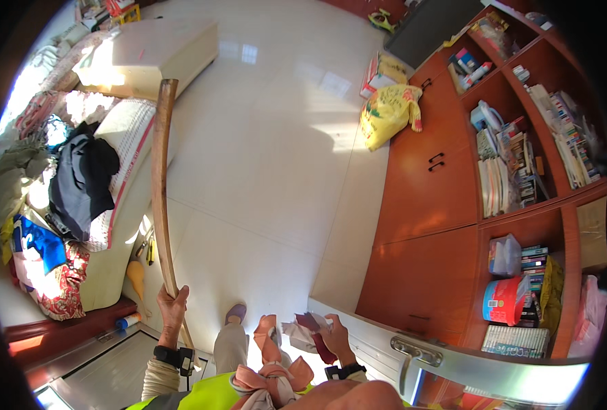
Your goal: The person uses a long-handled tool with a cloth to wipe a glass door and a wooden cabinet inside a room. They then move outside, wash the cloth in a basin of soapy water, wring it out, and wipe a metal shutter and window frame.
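Note:
My left hand (173,305) is closed around a long, slightly bent wooden handle (161,169). Its thick end points away from me, and the lower part runs down past my wrist. My right hand (336,338) pinches a crumpled grey and maroon piece of cloth or paper (306,333) in front of my body. A knotted pink and white scarf (273,376) hangs at my chest over a bright yellow vest (206,392). Both wrists wear dark bands. One shoe (236,312) shows on the pale tiled floor (252,189).
At left stands a sofa (104,277) with a dark garment (84,179) and other cloths. Tools (150,250) lie by its foot. A red-brown cabinet (421,277) with bookshelves lines the right, beside a yellow bag (388,113). An open door (354,328) with a metal handle (416,352) is close to my right.

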Demonstrator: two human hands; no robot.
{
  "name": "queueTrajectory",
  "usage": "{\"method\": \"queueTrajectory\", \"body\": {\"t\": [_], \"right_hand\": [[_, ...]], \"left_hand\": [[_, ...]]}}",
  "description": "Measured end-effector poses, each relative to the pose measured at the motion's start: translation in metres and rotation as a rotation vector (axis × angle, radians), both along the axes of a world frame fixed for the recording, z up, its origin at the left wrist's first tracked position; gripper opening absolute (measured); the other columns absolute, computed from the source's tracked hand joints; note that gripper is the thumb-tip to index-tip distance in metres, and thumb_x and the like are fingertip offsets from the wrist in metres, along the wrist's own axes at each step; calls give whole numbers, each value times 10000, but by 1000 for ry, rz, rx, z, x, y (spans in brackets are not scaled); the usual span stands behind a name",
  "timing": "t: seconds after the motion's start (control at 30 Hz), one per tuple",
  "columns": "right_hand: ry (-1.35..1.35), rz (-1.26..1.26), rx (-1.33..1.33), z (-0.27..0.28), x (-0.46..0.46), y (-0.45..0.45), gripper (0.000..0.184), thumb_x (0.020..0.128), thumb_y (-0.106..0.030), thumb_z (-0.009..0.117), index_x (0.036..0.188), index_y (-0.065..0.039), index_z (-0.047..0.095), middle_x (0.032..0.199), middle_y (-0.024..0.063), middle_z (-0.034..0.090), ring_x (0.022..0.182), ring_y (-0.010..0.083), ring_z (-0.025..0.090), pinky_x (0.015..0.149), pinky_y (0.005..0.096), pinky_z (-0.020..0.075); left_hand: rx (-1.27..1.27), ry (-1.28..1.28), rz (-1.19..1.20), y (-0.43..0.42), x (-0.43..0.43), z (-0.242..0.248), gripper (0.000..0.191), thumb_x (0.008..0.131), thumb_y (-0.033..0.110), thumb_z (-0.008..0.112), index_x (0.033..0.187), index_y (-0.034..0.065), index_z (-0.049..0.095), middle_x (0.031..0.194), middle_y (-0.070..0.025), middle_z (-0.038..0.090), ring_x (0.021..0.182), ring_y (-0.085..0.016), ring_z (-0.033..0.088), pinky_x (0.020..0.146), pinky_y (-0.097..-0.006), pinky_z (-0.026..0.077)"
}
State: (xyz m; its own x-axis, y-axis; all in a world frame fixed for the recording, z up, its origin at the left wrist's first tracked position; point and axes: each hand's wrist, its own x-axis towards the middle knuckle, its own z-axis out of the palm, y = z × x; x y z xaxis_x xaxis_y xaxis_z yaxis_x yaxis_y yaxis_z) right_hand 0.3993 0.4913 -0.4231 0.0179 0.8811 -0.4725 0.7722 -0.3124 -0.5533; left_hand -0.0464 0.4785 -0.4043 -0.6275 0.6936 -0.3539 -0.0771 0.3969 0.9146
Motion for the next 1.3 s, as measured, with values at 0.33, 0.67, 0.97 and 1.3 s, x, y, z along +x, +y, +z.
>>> {"method": "queueTrajectory", "body": {"t": [0.33,0.67,0.97,1.3], "right_hand": [[330,-71,697,68,64,-88,273,750,49,531,949,-27,703,874,83,665,867,215,653,782,300,515],[1032,-527,511,129,83,-115,188,899,-137,637,1034,-8,660,905,8,602,850,105,542,801,248,430],[905,-582,781,207,75,-150,375,919,-237,659,1214,-22,575,1043,32,557,953,120,514,867,267,422],[236,-211,689,188,92,-107,421,947,-348,515,1037,47,629,921,234,672,853,372,633,789,438,481]], "left_hand": [[166,80,126,-112,80,117,194,828,114,718,831,30,543,587,23,511,454,-65,473,415,-242,395],[186,175,44,-263,167,160,238,799,96,731,738,30,510,562,28,485,521,-67,452,480,-280,407],[184,78,-44,-361,189,167,227,798,92,739,720,28,536,541,29,491,494,-59,478,459,-267,411],[-160,197,-30,-522,185,101,256,717,152,806,767,5,601,598,-26,520,586,-107,446,529,-332,433]]}}
